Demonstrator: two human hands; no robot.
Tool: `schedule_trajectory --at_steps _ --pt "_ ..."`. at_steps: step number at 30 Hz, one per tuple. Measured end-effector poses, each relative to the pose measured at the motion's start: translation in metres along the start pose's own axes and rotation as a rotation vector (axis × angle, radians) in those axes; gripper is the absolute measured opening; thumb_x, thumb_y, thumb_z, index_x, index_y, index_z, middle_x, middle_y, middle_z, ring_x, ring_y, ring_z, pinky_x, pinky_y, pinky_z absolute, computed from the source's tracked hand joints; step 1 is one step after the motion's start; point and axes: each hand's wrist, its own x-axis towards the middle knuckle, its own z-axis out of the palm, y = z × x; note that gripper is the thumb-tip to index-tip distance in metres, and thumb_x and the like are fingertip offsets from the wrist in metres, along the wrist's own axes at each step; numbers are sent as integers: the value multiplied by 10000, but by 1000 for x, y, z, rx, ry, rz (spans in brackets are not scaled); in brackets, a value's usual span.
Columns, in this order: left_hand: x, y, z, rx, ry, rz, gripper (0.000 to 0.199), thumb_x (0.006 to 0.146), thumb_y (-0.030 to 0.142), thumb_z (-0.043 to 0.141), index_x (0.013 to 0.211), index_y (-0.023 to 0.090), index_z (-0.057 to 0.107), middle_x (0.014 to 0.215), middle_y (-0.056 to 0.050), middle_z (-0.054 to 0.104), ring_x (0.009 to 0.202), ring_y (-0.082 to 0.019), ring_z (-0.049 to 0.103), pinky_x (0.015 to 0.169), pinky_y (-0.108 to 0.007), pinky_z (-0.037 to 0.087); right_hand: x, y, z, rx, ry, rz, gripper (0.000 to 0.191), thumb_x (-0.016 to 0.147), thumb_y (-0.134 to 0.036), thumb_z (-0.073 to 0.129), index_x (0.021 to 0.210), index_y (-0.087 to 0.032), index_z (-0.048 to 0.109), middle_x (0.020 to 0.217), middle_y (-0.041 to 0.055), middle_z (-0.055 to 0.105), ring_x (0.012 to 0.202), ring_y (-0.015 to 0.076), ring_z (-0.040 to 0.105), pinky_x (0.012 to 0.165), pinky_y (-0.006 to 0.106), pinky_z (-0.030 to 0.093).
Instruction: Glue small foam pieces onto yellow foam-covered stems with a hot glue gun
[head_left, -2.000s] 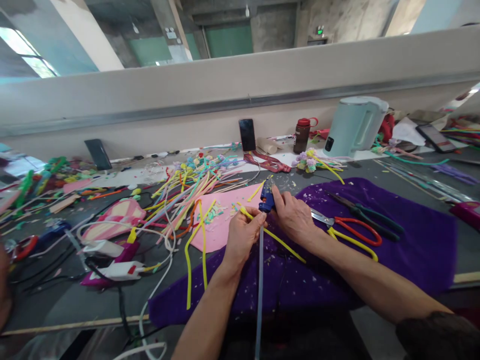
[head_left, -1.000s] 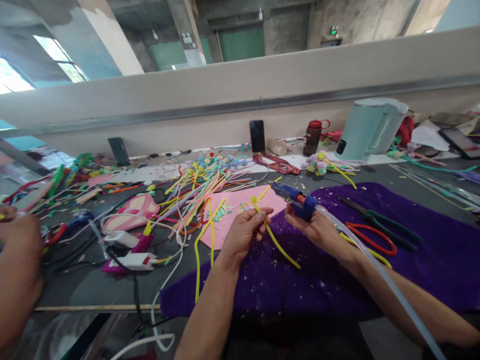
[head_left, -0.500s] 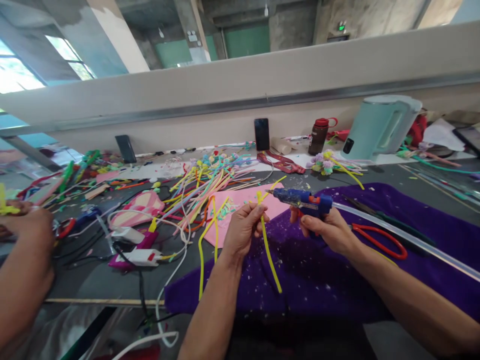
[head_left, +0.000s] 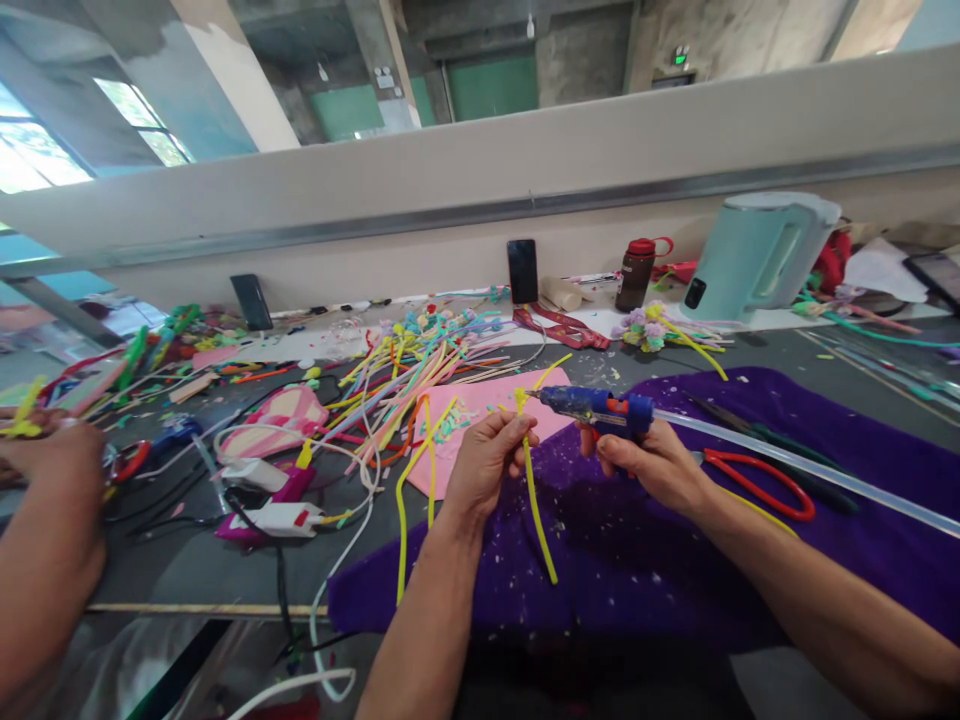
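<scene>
Between thumb and fingers, my left hand [head_left: 491, 455] pinches a yellow pipe cleaner [head_left: 538, 510] whose long end hangs down over the purple cloth [head_left: 600, 570]. A small yellow tuft shows at its top. My right hand [head_left: 649, 455] is wrapped round a blue glue gun [head_left: 600, 405] with a long clear glue stick [head_left: 780, 460] running out of its back. The gun's nozzle points left and is at the yellow tuft; whether it touches I cannot tell. Below and behind my left hand lies a pink sheet [head_left: 424, 465] with small green and white bits on it.
Red-handled scissors [head_left: 765, 485] lie right of my right hand. Colourful pipe cleaners [head_left: 405, 375] are heaped behind. A power strip [head_left: 247, 530] and white cable [head_left: 360, 540] sit left. A kettle [head_left: 757, 255], bottle [head_left: 636, 275] and phone [head_left: 523, 270] stand behind. Another person's hand [head_left: 52, 450] works at far left.
My right hand has moved the glue gun slightly left and down, bringing its nozzle to the yellow tuft. My left hand stays nearly in place with the pipe cleaner.
</scene>
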Motion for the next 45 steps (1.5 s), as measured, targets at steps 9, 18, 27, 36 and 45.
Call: schedule_trajectory --at_steps 9,18,27,36,45 --pt "0 -1 0 25 -11 26 240 694 360 656 722 127 607 633 0 592 406 -16 424 356 -138 291 2 5 -2 -23 48 0 320 789 -440 521 852 -131 575 596 -6 519 500 105 474 483 231 381" --pt "0 -1 1 74 8 32 273 683 394 657 730 129 611 629 -1 584 413 -27 415 360 -150 286 2 9 -4 -140 50 41 330 783 -462 528 749 -138 581 535 -15 494 488 99 450 468 219 351" --pt "-1 0 1 89 18 33 266 677 392 660 683 131 606 615 -5 580 410 -31 407 359 -151 290 3 15 -4 -102 39 37 350 774 -485 532 745 -138 568 586 0 523 508 104 457 472 225 362" --pt "-1 -1 1 81 10 45 274 683 398 654 729 132 608 634 -6 588 420 -32 421 363 -153 297 2 14 -6 -205 80 57 366 770 -487 532 637 -146 538 507 -9 489 476 98 436 445 221 314" --pt "-1 0 1 97 7 47 259 666 396 662 688 142 615 628 3 601 410 -28 425 366 -160 298 5 11 -4 -125 71 29 331 769 -462 540 734 -134 573 512 -15 491 466 96 440 449 222 337"
